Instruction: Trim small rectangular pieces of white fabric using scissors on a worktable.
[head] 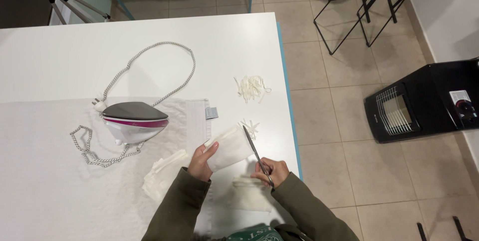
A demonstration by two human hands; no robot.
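My left hand (201, 162) grips a folded piece of white fabric (229, 147) and holds it up over the table's front right part. My right hand (269, 170) holds a pair of metal scissors (254, 150), blades pointing away from me, laid against the fabric's right edge. Thin white fabric strips (251, 127) lie just past the blade tips. A second heap of cut white strips (251, 89) sits farther back. More white fabric pieces lie under my arms, one to the left (162, 172) and one below (247, 196).
A grey, white and pink iron (134, 120) lies on a white towel (60, 171), its braided cord (164, 69) looped across the white table (149, 36). The table's right edge is blue. A black heater (424, 104) and black wire racks (369, 1) stand on the tiled floor.
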